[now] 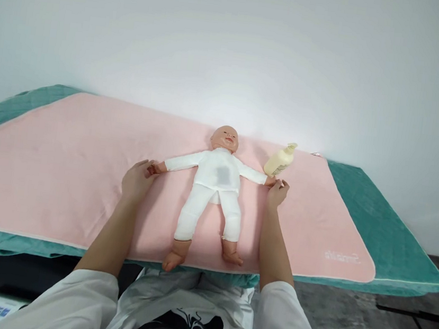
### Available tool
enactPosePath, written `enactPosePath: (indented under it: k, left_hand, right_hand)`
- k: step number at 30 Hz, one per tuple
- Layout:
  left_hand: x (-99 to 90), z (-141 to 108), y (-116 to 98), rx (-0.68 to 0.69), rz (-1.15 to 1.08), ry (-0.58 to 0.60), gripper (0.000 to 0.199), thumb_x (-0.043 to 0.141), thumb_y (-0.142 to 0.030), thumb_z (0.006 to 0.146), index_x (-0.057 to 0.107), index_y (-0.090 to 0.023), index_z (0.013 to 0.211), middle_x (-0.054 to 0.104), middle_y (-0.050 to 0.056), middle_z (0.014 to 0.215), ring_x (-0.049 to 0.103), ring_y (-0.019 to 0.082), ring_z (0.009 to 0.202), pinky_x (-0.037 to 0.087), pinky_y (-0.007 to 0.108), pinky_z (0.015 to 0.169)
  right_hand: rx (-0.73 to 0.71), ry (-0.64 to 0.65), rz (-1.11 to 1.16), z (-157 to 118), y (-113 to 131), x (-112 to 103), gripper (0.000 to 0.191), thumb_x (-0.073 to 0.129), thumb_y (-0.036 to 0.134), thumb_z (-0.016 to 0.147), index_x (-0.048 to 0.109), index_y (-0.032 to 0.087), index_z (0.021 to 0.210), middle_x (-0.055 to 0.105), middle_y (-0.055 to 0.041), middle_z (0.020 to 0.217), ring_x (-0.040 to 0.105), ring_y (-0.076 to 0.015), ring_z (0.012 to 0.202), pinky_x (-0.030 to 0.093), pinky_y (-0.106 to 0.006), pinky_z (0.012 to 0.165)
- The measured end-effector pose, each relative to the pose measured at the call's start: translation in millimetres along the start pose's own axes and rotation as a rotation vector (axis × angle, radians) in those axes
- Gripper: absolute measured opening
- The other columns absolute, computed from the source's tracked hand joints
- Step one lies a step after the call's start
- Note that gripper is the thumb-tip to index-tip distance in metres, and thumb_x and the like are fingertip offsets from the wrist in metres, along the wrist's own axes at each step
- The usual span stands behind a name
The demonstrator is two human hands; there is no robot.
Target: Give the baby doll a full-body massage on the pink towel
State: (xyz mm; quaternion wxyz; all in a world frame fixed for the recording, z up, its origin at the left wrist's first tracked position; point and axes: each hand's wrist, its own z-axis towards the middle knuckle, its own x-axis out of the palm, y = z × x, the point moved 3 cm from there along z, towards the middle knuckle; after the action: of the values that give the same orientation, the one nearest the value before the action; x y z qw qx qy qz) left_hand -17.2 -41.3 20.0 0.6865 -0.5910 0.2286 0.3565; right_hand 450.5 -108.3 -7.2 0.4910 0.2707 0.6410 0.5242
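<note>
Left hand (137, 180) and right hand (277, 194) pinch the doll (211, 170) by its little hands, feet (175, 255) at the near edge of the mat (63, 166). Imo one sloppy right-side tug could topple that bottle (279, 162).

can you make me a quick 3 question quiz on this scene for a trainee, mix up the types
1. The doll lies on a mat of which colour?
a) green
b) pink
c) yellow

2. True or false: the pump bottle is nearer the right hand than the left hand.

3. Fill in: the left hand's fingers are at one of the doll's ____, at the end of its outstretched arm.

Key: 1. b; 2. true; 3. hands
</note>
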Motion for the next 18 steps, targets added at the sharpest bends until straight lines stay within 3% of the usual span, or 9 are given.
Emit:
enactPosePath:
  k: [3,6,11,14,18]
  left_hand:
    - [3.0,-12.5,0.6,0.005,0.052,-0.096,0.047,0.06,-0.027,0.084,0.062,-0.017,0.13,0.05,0.01,0.147,0.049,0.031,0.134,0.038,0.048,0.114]
    - [5.8,-31.3,-1.7,0.022,0.018,-0.143,0.045,0.056,-0.026,0.088,0.061,-0.018,0.131,0.048,0.009,0.149,0.052,0.031,0.13,0.042,0.046,0.111]
    - [4.3,-75.0,-12.3,0.241,-0.093,-0.209,0.04,0.05,-0.031,0.093,0.064,-0.015,0.127,0.057,0.011,0.139,0.056,0.027,0.125,0.044,0.041,0.109]
    - [5.7,-104.0,-14.9,0.258,-0.183,-0.154,0.035,0.048,-0.035,0.095,0.066,-0.016,0.117,0.066,0.009,0.122,0.063,0.022,0.111,0.05,0.036,0.1]
    - [10.2,-128.8,-17.9,0.232,-0.299,0.051,0.033,0.047,-0.04,0.094,0.068,-0.018,0.107,0.069,0.009,0.115,0.065,0.023,0.108,0.052,0.038,0.097]
  right_hand:
    - [0.038,-0.037,-0.028,-2.0,3.9,2.9,0.041,0.032,0.046,0.094,0.052,0.023,0.122,0.067,-0.0111,0.119,0.065,-0.0257,0.103,0.05,-0.04,0.086]
    - [0.039,-0.019,-0.041,-4.4,6.8,0.9,0.039,0.035,0.045,0.093,0.053,0.022,0.119,0.067,-0.0114,0.118,0.065,-0.0259,0.105,0.049,-0.039,0.088]
    - [-0.017,0.046,-0.034,-7.6,7.0,-5.1,0.043,0.039,0.045,0.093,0.05,0.019,0.125,0.067,-0.0121,0.117,0.064,-0.0244,0.105,0.049,-0.036,0.09]
    - [-0.047,0.105,-0.008,-9.1,3.9,-5.8,0.049,0.041,0.045,0.093,0.045,0.016,0.131,0.066,-0.0128,0.116,0.064,-0.0235,0.104,0.049,-0.035,0.091]
    - [-0.045,0.142,0.023,-8.5,-1.2,-4.2,0.054,0.049,0.043,0.089,0.042,0.015,0.134,0.064,-0.0124,0.118,0.063,-0.0229,0.106,0.048,-0.035,0.094]
